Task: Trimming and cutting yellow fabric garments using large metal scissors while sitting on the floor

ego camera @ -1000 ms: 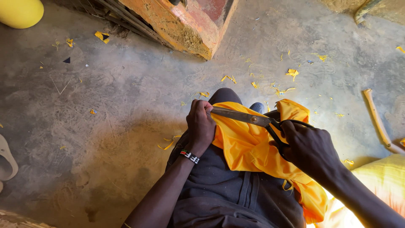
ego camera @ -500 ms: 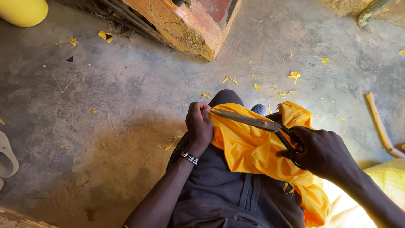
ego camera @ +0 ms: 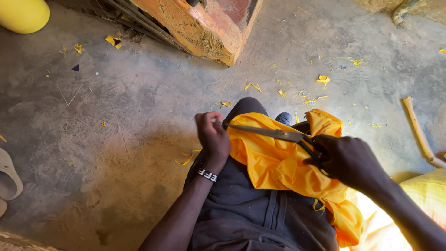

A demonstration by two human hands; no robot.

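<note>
Your left hand is pinched shut on the top edge of the yellow cloth, pulling it tight so it stays flat for cutting. Your right hand is closed around the handles of the scissors, whose long blades lie across that edge. The cloth rests on your lap, over your dark trousers. Small yellow scraps lie on the floor in front of your knee.

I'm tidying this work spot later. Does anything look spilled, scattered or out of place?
Yes: small yellow fabric scraps lie strewn over the concrete floor, mostly ahead of the knee. A sandal sits at the left edge. The left hand grips the yellow cloth; the right hand holds scissors.
</note>
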